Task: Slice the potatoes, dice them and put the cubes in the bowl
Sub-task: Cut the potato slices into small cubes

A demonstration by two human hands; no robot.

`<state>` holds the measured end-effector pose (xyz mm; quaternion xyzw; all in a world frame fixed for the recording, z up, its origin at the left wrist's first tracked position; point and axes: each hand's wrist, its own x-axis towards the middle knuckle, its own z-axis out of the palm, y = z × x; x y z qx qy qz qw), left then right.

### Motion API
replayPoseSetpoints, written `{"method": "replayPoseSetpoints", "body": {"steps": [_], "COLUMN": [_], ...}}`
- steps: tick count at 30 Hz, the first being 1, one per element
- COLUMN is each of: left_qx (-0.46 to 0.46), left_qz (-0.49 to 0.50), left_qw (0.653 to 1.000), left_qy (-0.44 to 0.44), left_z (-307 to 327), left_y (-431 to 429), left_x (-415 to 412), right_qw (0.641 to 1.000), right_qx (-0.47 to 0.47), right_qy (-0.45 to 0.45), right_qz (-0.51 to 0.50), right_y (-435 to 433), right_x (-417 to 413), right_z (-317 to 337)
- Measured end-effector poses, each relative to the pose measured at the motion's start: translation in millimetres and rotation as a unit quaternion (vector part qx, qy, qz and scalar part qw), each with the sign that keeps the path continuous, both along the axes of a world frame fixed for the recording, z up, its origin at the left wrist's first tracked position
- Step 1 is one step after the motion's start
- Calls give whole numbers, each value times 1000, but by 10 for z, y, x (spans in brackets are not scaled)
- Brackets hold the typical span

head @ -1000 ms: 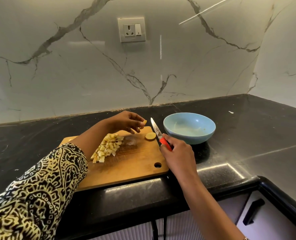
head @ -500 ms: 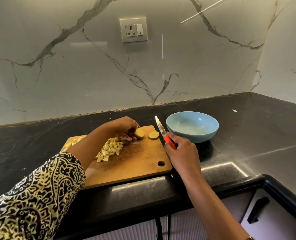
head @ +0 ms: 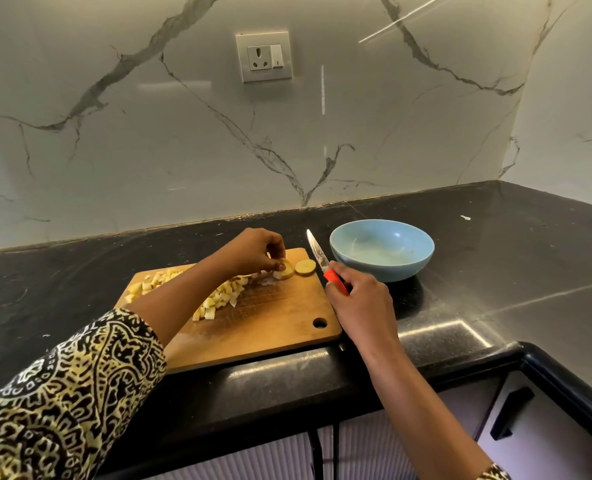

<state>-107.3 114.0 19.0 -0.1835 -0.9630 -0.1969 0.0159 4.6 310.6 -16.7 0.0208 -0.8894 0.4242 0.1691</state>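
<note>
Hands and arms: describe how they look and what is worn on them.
Both are bare: no gloves, no rings visible on the left hand or right hand. The left arm wears a loose sleeve in a dense black, cream and yellow swirl print, ending short of the wrist. The right forearm is uncovered; a patch of similar print shows at the bottom edge.

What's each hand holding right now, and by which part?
Right hand grips the knife by its red handle, blade clear of the cutting board. Left hand pinches a potato slice by its rim, at the board's far end.
</note>
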Motion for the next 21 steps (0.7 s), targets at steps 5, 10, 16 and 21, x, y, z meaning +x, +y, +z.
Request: {"method": "replayPoseSetpoints", "body": {"steps": [5,10,16,21], "left_qx": [28,-21,-185,-132], "left_qz": [-9,-51,-155,-150], "left_qw": [997,990,966,969], "left_qy": [77,128,88,142], "left_z": [99,-30,-226,-284], "left_y": [-44,-184,-408,-671], "left_x": [151,496,836,970], "right_qw": [1000,1000,999,988], "right_qx": [-1,-2,7,110], "right_qy": [8,18,23,46], "right_qz": [1,7,32,95], "right_y": [3,-1,-33,24], "right_x": [-6,-34,30,295], "right_z": [-10,-30,-32,19]}}
